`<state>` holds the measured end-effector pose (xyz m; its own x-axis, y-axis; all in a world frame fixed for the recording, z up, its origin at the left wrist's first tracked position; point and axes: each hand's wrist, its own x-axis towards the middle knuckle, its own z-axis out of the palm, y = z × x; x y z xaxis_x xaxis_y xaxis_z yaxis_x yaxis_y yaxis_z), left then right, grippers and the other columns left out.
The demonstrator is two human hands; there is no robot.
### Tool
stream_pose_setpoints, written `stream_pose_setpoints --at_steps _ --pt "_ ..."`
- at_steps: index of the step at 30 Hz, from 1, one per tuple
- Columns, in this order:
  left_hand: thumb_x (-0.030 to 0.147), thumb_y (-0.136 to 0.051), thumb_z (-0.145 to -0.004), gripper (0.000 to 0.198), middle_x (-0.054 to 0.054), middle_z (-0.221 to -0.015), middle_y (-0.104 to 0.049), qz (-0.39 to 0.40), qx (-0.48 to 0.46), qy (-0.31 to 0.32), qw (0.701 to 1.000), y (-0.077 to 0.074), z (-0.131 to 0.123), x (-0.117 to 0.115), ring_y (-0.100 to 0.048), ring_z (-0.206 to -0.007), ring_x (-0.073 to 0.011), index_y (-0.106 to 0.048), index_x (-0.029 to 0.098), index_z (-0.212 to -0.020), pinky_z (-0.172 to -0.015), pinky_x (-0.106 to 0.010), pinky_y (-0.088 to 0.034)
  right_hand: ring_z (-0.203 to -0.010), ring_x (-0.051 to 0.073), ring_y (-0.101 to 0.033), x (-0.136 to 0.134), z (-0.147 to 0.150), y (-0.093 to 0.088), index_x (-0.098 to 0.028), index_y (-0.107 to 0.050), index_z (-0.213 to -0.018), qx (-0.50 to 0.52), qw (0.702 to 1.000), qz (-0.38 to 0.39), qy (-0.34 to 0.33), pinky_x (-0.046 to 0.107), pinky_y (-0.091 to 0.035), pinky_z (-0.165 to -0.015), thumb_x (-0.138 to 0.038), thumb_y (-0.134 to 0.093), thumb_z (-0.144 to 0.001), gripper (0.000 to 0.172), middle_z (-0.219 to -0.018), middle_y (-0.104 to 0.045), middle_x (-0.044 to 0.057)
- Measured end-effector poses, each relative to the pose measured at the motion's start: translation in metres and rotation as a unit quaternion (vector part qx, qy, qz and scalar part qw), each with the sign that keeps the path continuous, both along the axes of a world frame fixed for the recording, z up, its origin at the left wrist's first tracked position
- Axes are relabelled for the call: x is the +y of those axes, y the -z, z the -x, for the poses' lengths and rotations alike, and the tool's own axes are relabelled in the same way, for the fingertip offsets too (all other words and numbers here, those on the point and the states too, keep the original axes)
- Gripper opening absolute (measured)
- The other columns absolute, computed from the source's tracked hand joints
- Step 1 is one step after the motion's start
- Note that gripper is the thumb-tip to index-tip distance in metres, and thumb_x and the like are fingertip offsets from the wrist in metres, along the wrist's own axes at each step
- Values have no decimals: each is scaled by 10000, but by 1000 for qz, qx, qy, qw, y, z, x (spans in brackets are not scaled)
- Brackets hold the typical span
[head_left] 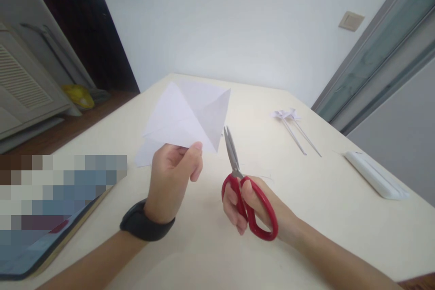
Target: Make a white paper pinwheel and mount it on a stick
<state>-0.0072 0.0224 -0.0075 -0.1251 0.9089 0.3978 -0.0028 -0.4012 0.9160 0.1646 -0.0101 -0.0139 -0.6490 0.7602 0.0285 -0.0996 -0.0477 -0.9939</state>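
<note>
My left hand [176, 163] pinches the near edge of a white sheet of paper [190, 111], raised above the table. Diagonal creases run across the sheet. Part of another white paper [144, 152] shows beneath it on the left. In my right hand [251, 199] are red-handled scissors [234, 158], with fingers through the loops. Their blades point away from me, slightly parted, close to the sheet's right corner but apart from it. A dark band circles my left wrist.
Two white paper pinwheels [285, 114] on thin sticks lie at the right of the cream table [204, 244]. Beyond them is a white, long case-like object [375, 176]. A tablet-like device [50, 249], partly blurred out, occupies the left front. A wall stands behind the table.
</note>
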Motion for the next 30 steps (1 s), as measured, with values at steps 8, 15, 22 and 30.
stream_pose_setpoints --at_steps 8,15,22,30 --pt "106 -504 -825 382 81 -424 -294 -32 -86 -26 995 -4 1 1 -313 -367 -64 -345 189 -488 -381 -258 -217 -702 121 -422 -9 -2 -19 -188 -385 -816 -117 983 -118 -76 309 -405 -735 -625 -323 -853 443 -795 -462 23" --pt "135 -496 -835 370 90 -412 -288 -38 -18 -40 998 0 2 -2 -312 -363 -63 -356 192 -498 -397 -255 -249 -794 150 -496 -8 1 -13 -177 -468 -901 -167 984 -27 -63 321 -425 -759 -578 -389 -860 411 -859 -516 39" --pt "249 -519 -806 297 68 -391 -413 28 156 -46 986 -4 -2 -11 -415 -392 -102 -426 203 -528 -410 -260 -322 -785 129 -522 -8 2 -18 -163 -450 -912 -74 996 46 -28 308 -442 -766 -559 -461 -836 404 -933 -541 59" --pt "299 -528 -778 392 57 -363 -390 57 163 -37 984 -6 -5 -12 -423 -381 -112 -364 217 -432 -386 -256 -330 -792 133 -539 -6 1 -13 -154 -481 -907 -63 998 -6 -18 312 -439 -755 -576 -333 -877 448 -994 -553 83"
